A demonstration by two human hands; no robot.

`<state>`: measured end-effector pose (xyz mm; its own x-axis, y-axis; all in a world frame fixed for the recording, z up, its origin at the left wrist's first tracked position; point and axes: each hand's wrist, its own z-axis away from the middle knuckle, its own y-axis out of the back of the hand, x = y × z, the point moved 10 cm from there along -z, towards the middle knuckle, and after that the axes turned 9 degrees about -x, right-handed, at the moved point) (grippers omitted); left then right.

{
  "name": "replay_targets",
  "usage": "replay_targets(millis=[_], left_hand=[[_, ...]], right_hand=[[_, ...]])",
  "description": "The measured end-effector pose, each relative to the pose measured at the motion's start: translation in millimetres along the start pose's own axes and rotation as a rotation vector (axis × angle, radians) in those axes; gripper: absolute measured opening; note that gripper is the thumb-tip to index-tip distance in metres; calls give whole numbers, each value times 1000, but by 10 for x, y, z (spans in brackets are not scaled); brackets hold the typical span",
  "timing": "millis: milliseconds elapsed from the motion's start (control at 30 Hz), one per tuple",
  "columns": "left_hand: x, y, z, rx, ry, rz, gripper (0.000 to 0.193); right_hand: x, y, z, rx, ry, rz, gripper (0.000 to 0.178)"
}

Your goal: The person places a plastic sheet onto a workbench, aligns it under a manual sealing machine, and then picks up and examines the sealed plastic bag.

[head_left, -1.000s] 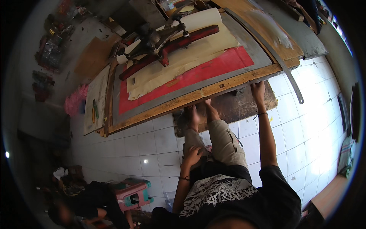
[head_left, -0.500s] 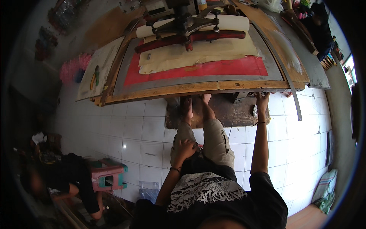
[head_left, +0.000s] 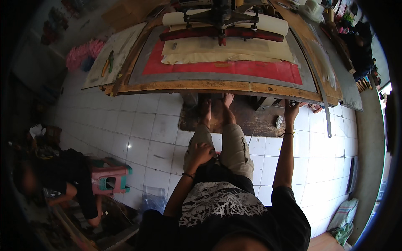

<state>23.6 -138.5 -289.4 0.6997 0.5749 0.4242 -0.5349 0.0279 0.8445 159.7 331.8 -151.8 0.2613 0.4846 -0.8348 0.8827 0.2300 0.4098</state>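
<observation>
Table edge (head_left: 201, 87), right hand (head_left: 292, 109) beneath, grip too hidden to tell, left hand (head_left: 202, 154) slack on thigh (head_left: 201, 136), tiled floor (head_left: 320, 167) either side

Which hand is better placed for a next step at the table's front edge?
Probably the right hand: it is at the front edge, while the left hand rests on the left leg.

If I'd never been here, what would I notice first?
Probably the bright red sheet on the wooden-edged table, partly covered by cream sheets. Over those stretches a long dark-red bar beneath a black metal frame. Below, the right hand is at the table's front edge, and the left hand lies at the lap.
</observation>
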Motion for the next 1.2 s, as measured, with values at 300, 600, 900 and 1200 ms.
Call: replay_targets(millis=[300,600,900,1200], left_hand=[[41,-80,-72,-85,6,-31,29],[120,-61,-115,-147,38,-38,36],[110,-60,-121,-127,48,-35,37],[86,3,-75,-65,31,-40,35]], right_hand=[[92,112,58,27,23,58,59],[-66,155,99,35,66,46,54],[-126,163,123,-34,89,261,63],[-110,123,254,-20,19,229,82]])
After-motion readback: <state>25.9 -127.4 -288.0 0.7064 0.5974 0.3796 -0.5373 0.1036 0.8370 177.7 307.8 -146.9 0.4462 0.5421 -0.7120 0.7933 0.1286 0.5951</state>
